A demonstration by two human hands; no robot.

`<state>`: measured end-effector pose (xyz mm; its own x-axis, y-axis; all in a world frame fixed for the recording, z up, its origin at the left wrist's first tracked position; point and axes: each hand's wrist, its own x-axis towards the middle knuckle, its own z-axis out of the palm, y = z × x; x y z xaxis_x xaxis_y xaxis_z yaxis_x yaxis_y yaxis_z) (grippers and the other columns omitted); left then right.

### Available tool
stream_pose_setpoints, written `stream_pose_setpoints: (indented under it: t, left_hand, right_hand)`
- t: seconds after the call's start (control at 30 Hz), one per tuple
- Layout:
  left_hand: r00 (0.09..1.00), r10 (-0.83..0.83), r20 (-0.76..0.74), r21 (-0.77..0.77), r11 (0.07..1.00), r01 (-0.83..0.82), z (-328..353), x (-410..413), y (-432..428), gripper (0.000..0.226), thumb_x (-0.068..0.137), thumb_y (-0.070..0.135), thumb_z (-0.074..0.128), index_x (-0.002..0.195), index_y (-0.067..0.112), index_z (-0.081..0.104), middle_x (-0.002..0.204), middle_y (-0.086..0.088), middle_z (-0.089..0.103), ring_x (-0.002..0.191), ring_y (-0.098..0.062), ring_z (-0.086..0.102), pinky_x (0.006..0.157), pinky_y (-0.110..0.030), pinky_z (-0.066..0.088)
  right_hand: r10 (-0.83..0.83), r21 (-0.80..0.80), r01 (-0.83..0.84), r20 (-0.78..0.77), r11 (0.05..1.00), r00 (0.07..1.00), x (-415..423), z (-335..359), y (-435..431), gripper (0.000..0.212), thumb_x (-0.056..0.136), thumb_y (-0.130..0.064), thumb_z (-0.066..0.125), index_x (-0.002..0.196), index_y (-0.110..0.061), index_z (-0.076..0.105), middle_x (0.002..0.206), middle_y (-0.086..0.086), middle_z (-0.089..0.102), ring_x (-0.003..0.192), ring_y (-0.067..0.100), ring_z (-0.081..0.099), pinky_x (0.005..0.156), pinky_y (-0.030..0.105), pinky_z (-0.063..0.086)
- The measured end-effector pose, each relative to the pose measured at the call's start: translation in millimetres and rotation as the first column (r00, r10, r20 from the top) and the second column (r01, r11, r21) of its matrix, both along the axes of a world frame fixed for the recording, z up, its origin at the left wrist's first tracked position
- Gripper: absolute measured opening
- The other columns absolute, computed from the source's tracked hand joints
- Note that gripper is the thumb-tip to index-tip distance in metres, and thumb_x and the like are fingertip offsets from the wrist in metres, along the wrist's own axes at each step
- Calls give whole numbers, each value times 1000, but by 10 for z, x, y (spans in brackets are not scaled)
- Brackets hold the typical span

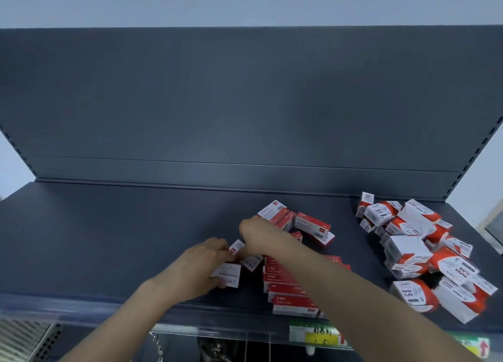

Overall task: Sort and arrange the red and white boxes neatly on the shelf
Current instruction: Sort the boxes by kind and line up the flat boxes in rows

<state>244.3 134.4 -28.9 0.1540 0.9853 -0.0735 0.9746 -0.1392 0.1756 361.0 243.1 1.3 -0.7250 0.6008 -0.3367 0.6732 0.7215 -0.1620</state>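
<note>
On the dark grey shelf [114, 239] lie slim red and white staple boxes. My left hand [202, 269] grips one such box [227, 276] near the front middle. My right hand [265, 238] is closed just beyond it, fingers on a small box [236, 246] between both hands. A row of flat staple boxes [288, 291] lies under my right forearm. Several more staple boxes [299, 221] lie loose behind my right hand. A jumbled heap of chunkier paper clip boxes [424, 253] fills the shelf's right side.
The shelf's tall grey back panel [245, 103] rises behind. Price labels [315, 334] hang on the front rail. A lower shelf level with dark items [212, 348] shows beneath. The shelf's left half is bare surface.
</note>
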Motion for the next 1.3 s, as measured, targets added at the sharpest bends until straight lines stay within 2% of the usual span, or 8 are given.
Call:
stream_pose_setpoints:
  t: [0.13,0.4,0.57,0.7,0.83,1.0,1.13,1.3]
  left_hand:
    - [999,39,2,-4,999,-39,-11,-48,-19,35,80,32,67,111,23,51,107,12,46,106,-8,45,79,-18,35]
    - [995,101,-6,33,994,-101,20,-80,-46,30,91,32,53,121,31,55,118,13,61,110,-9,55,85,-20,40]
    - [990,133,-45,58,990,-130,29,-103,-43,28,92,35,51,120,33,56,115,13,63,107,-8,56,81,-18,39]
    - [988,148,-46,56,988,-145,41,-116,-22,26,91,35,53,117,33,58,112,12,64,104,-8,57,79,-19,41]
    - [985,162,-57,57,986,-158,56,-113,-18,22,89,37,56,110,31,60,105,11,65,99,-10,59,70,-19,39]
    - [980,198,-36,51,979,-196,27,-151,-53,16,86,36,59,99,27,63,70,18,45,90,-9,60,53,-10,30]
    - [980,199,-3,61,978,-199,8,-191,-76,18,85,37,61,100,29,66,88,17,61,90,-7,61,65,-14,40]
    - [984,175,37,7,984,-176,12,-243,-69,17,85,33,61,101,29,67,97,12,68,90,-7,62,74,-19,45]
  right_hand:
    - [-59,-54,57,-29,997,998,-26,-55,-10,39,79,-32,72,65,-13,41,66,2,47,74,21,52,49,25,36]
    - [-134,-106,121,-125,987,983,-36,-96,-87,41,81,-24,70,113,-5,51,115,15,55,98,26,57,74,34,45]
    - [-216,-159,191,-163,969,963,-11,-101,-115,49,82,-28,70,117,-5,45,116,15,58,106,30,58,70,33,43]
    - [-161,-153,144,-110,978,981,0,-74,-112,27,86,-30,64,80,-10,48,93,12,57,83,22,57,56,26,40]
    - [-122,-125,111,-87,986,989,-21,-76,-119,39,88,-26,62,63,-15,34,77,9,54,74,19,52,48,23,34]
    - [-79,-144,67,-80,987,994,-61,-91,-168,19,90,-17,58,101,-2,56,89,12,57,82,22,53,55,26,40]
    - [-89,-120,76,-110,990,990,-67,-117,-220,37,88,-11,59,121,1,46,119,19,53,108,32,54,78,36,44]
    - [-141,-93,126,-172,988,975,-95,-162,-218,32,86,-12,63,114,-1,51,114,18,57,96,30,56,69,33,38]
